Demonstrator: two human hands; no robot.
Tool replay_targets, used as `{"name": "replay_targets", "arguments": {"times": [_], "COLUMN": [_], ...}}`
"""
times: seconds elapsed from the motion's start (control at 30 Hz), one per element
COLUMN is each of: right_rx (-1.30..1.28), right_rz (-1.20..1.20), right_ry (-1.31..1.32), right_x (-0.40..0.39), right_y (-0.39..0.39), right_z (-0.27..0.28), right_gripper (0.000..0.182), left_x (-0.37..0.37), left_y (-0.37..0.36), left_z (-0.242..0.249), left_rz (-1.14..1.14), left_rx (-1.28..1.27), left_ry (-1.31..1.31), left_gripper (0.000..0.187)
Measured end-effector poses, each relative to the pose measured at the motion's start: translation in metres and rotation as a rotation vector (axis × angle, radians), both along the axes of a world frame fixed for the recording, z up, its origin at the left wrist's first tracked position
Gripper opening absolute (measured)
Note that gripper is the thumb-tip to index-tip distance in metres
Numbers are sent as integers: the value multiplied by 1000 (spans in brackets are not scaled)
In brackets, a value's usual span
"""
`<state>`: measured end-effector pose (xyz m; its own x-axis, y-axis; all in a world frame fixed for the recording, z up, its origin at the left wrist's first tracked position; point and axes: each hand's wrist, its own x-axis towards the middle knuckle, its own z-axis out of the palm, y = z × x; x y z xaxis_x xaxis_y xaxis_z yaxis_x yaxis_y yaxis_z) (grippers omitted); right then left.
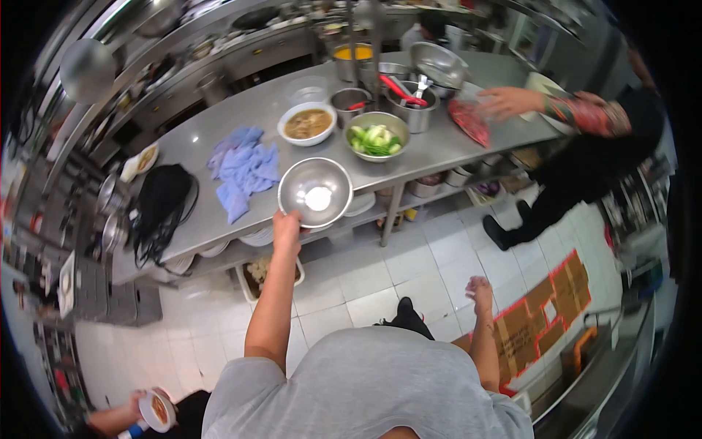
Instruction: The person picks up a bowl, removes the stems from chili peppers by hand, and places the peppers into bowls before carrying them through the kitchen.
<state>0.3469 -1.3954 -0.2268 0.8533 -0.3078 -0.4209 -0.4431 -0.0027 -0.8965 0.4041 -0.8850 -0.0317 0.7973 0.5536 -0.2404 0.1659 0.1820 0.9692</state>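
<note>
My left hand point(287, 225) grips the rim of a steel mixing bowl point(298, 183), held out at the front edge of the steel counter. A bright white spot shows at the bowl's bottom; whether it is glare or contents I cannot make out. Just beyond it are a white bowl of brown soup or stew point(307, 126) and a steel bowl of cut green vegetables point(376, 137). A crumpled blue cloth point(247, 167) lies left of the bowl. My right hand point(479, 289) hangs low at my side over the floor, fingers loosely apart and nothing in them.
At right, a co-worker's hand point(504, 102) reaches beside a bag of red meat point(469, 123). Steel pots point(414, 113) stand behind the vegetables. A black bag point(164, 201) lies on the counter point(201, 252). Flattened cardboard point(537, 314) covers floor at right. Another person holds a bowl point(157, 410) lower left.
</note>
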Motion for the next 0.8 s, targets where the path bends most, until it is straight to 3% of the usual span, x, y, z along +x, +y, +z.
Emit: {"name": "replay_targets", "arguments": {"times": [0.1, 0.17, 0.23, 0.3, 0.33, 0.37, 0.43, 0.5, 0.57, 0.63, 0.73, 0.8], "right_rx": [67, 78, 228, 281, 159, 35, -604, -1053, -994, -982, -945, -946], "right_rz": [112, 208, 157, 105, 99, 81, 74, 3, -27, -33, -20, 77], "right_ry": [-216, -288, -310, -334, -390, -453, -722, -769, -541, -549, -434, -426], "right_x": [94, 162, 215, 287, 318, 348, 416, 468, 501, 533, 548, 556], "right_y": [3, -9, -3, -17, -19, -22, -34, -40, -31, -26, -9, -6], "right_z": [51, 74, 121, 133, 143, 152, 156, 166, 173, 163, 161, 159], "right_gripper": [24, 29, 36, 41, 50, 59, 76, 91, 109, 111, 111, 99], "left_x": [14, 16, 17, 13, 11, 10, 14, 10, 6, 7, 11, 12], "left_y": [4, -13, -22, -22, -39, -42, -42, -50, -57, -61, -55, -52], "left_z": [-20, -12, -7, -8, 11, 10, -3, 9, 14, 14, 4, 7], "left_rz": [39, 190, 256, 140, 297, 303, 348, 341, 358, 393, 431, 437], "left_rx": [-44, -86, -108, -147, -153, -157, -142, -154, -171, -184, -156, -167], "left_ry": [20, 31, 111, 61, 15, -33, -21, -17, -25, -46, -3, 1], "left_gripper": [42, 47, 46, 46, 44, 42, 40, 41, 41, 40, 39, 39]}}
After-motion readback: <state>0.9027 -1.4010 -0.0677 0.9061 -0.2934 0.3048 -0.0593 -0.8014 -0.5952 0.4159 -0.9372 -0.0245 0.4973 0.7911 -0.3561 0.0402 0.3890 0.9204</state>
